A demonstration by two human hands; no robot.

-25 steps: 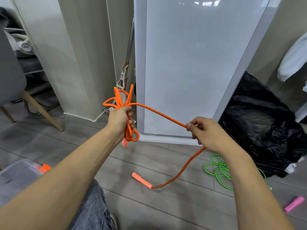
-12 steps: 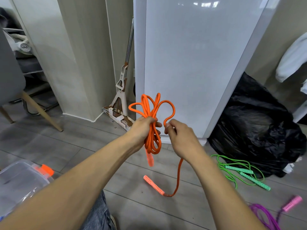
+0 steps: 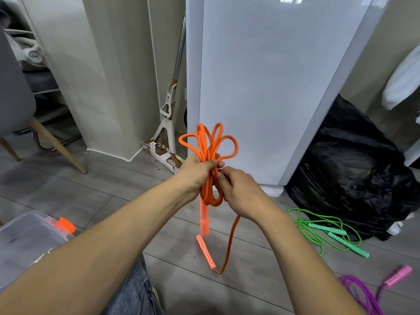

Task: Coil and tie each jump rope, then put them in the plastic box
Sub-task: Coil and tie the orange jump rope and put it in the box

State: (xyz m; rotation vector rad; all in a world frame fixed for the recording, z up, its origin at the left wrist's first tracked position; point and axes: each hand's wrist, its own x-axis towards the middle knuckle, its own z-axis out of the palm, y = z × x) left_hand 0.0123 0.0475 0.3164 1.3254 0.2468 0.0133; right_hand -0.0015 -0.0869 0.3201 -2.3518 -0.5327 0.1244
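My left hand [image 3: 197,172] grips the middle of a coiled orange jump rope [image 3: 210,144], whose loops fan out above the fist. My right hand [image 3: 238,189] is pressed against the coil and holds the rope's loose tail, which drops to the floor and curves back to a pale orange handle [image 3: 205,252]. The other orange handle [image 3: 203,218] hangs below the coil. A clear plastic box [image 3: 27,239] with an orange latch sits at the lower left.
A green jump rope [image 3: 327,233] lies on the floor to the right. A purple rope with a pink handle [image 3: 363,292] lies at the lower right. A black bag [image 3: 354,169], a white panel [image 3: 272,87], a mop [image 3: 168,123] and a chair leg [image 3: 56,146] stand around.
My right hand came in from the right, bringing the stretched tail onto the coil, and now touches the left hand. The loose tail has shortened and the free handle slid closer.
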